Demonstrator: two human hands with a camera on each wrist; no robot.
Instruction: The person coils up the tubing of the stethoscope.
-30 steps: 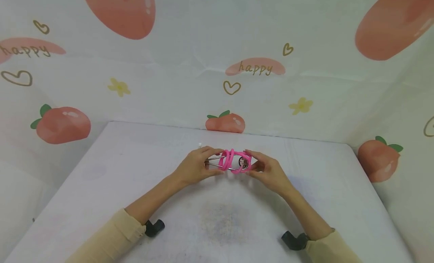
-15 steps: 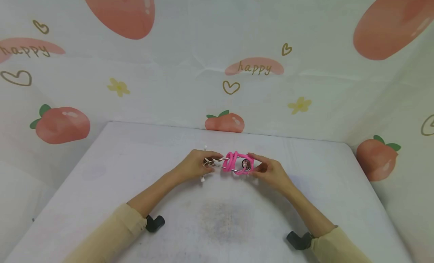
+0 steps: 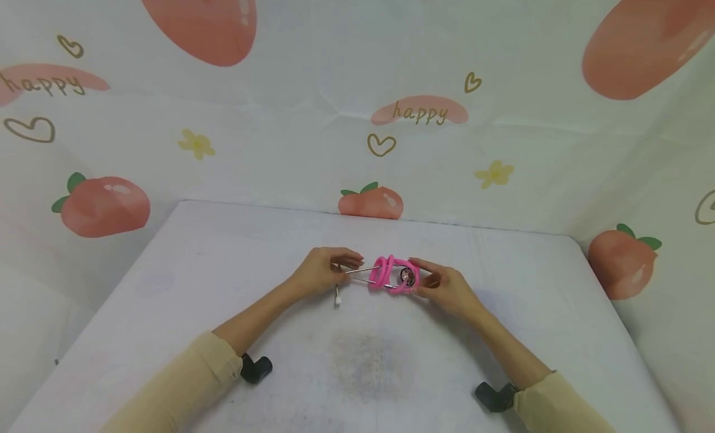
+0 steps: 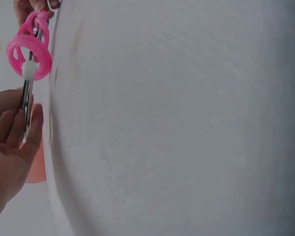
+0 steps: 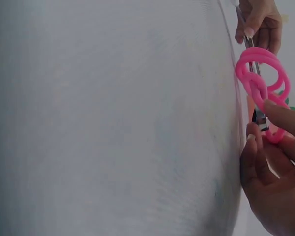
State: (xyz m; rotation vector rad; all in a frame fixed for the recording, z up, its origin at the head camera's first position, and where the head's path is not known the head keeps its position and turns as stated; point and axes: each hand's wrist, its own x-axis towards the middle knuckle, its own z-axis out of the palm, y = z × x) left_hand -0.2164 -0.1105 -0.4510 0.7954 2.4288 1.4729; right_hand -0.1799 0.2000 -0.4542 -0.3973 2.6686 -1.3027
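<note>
Held between both hands above the table is a narrow metal frame [image 3: 363, 270] of thin rods. Bright pink tubing [image 3: 382, 273] is looped round it. My left hand [image 3: 321, 268] pinches the left end of the rods, where a short bar with a white tip [image 3: 337, 301] sticks out. My right hand [image 3: 449, 287] grips the right end, thumb and fingers on the pink tubing [image 5: 258, 83]. Inside that end sits a small shiny round part [image 3: 406, 276], its kind unclear. In the left wrist view the white tip [image 4: 29, 70] stands in front of a pink loop.
A white-covered table [image 3: 268, 371] spreads below, with a greyish stain near its front middle. Behind and at the sides hangs a white cloth [image 3: 313, 116] printed with peaches. Black fittings [image 3: 256, 369] sit by both sleeves.
Both hands have shifted slightly nearer, and the pink tubing has moved right. My left hand has slid outward along the rods, and the white-tipped bar has turned, its near tip now showing.
</note>
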